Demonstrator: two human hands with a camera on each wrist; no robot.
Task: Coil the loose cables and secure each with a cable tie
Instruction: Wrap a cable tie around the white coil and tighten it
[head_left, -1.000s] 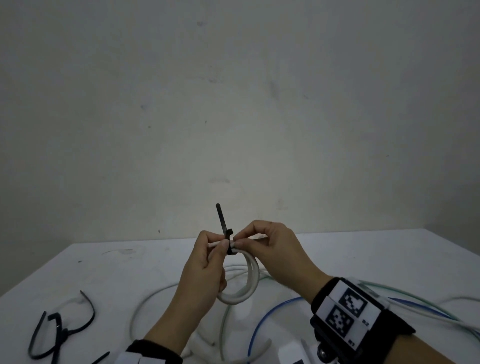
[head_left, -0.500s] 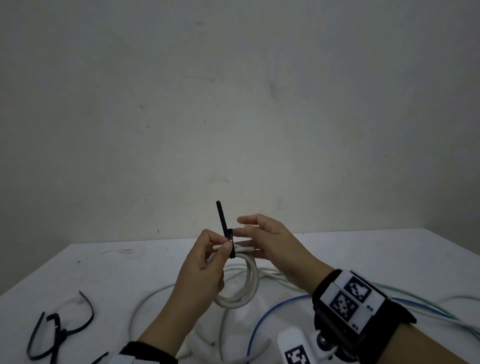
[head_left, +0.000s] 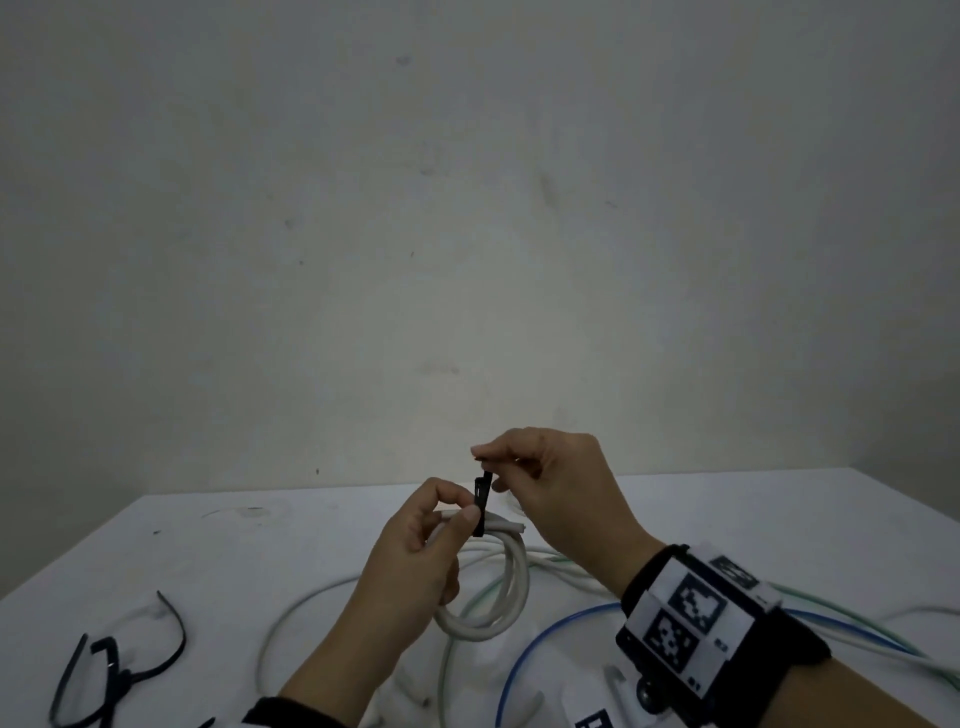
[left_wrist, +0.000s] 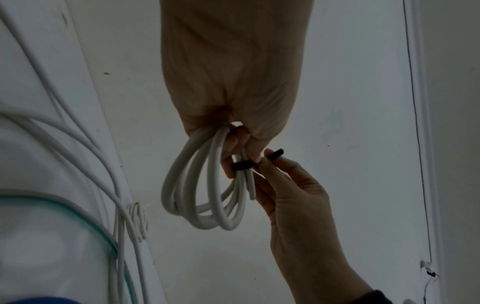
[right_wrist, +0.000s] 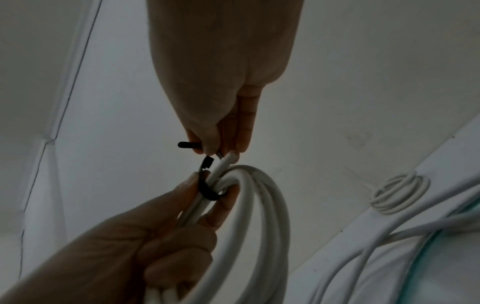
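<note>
Item: coiled white cable (head_left: 496, 597), several loops, held in the air above the middle of the white table (head_left: 753, 525), near its front edge. The gathered top of the coil is pinched between the thumb and curled fingers of the left hand (head_left: 415, 556); the loops hang free below that grip. One cut end of the cable is seen projecting just beyond the pinch, toward the right hand.

Item: black cable tie (head_left: 482, 506), wrapped once around the gathered strands just beside the left fingertips. Its head is seen standing up above the bundle. The tail is bent over and is pinched between the thumb and forefinger of the right hand (head_left: 561, 499), with the tip protruding past the fingers; the remaining fingers are curled loosely. Whether the tie is drawn fully tight cannot be told.

Item: loose cables (head_left: 571, 571), white, blue and greenish, lying uncoiled across the middle and right of the table.

Item: small white coil (right_wrist: 397, 193), lying flat on the table among the loose cables.

Item: spare black cable ties (head_left: 109, 670), lying bent near the front left corner of the table.

Item: wristband with black-and-white markers (head_left: 691, 618), worn on the right wrist.
</note>
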